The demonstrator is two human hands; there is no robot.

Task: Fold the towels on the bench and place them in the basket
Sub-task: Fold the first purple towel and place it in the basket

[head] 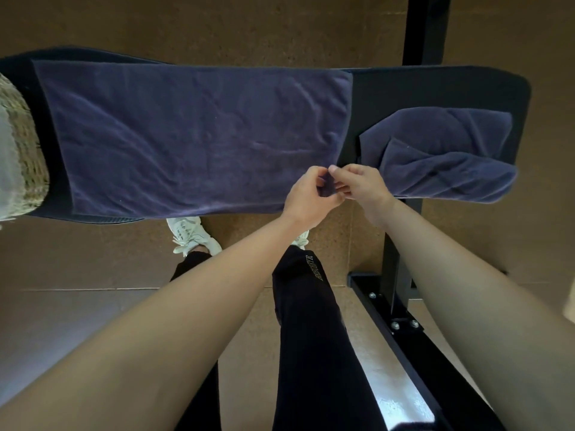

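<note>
Brown cork-like floor [217, 26] beneath a black padded desk [435, 85] on a black steel frame [398, 309], seen from above. A dark blue spread towel [193, 141] lay flat on the desk, its long axis running along the desk's length and covering it from near the left end to past the middle. A second crumpled towel [441, 154] of the same colour sat bunched at the right end, spilling over the near edge and lying apart from the first. The woven basket [28, 157] stood at the desk's left end, only partly in view.

Both grips met at the spread towel's near right corner: the left grip [306, 197] had its fingers curled round the corner cloth, and the right grip [362, 185] pinched the same corner just beside it. Nearly the whole towel lay to the left of the grips, so a lengthwise fold would probably carry this corner leftward, toward the basket. The far right corner lay untouched at the desk's far edge, nearer the right grip.
</note>
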